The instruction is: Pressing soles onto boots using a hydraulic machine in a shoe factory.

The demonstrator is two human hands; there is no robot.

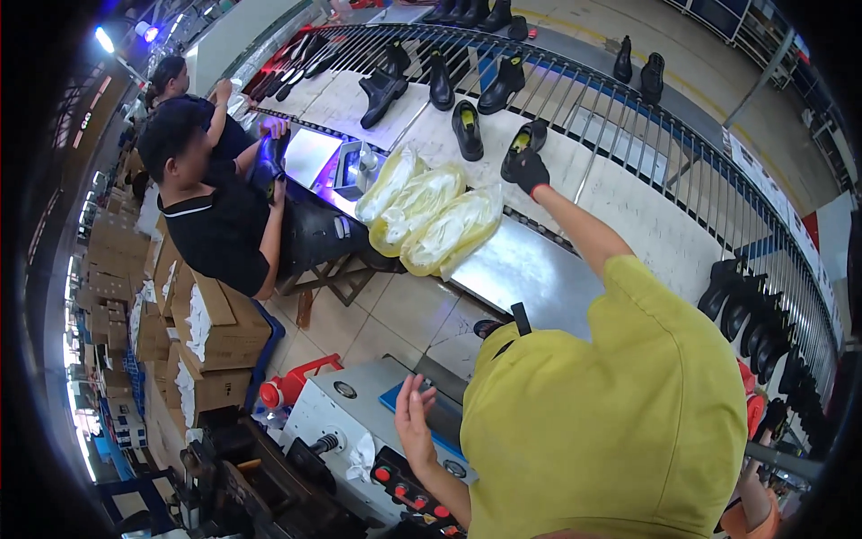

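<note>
My right hand (526, 169), in a black glove, reaches out over the white conveyor belt (628, 211). Its fingers close on the near end of a black ankle boot (530, 136) with a yellow-green lining. Just left of it on the belt stands another black boot (467, 130). My left hand (415, 422) is bare, held low above the white machine (346, 404), fingers apart and holding nothing. Between my arms and the belt lies a bare metal tabletop (530, 269).
Yellowish plastic bags with white stuffing (453, 229) lie left of the tabletop. A co-worker (211, 216) holds a black boot (268, 166) under purple light. Several boots (750, 314) line the belt at right. Cardboard boxes (211, 332) are stacked at left. Red buttons (400, 491) sit on the machine's panel.
</note>
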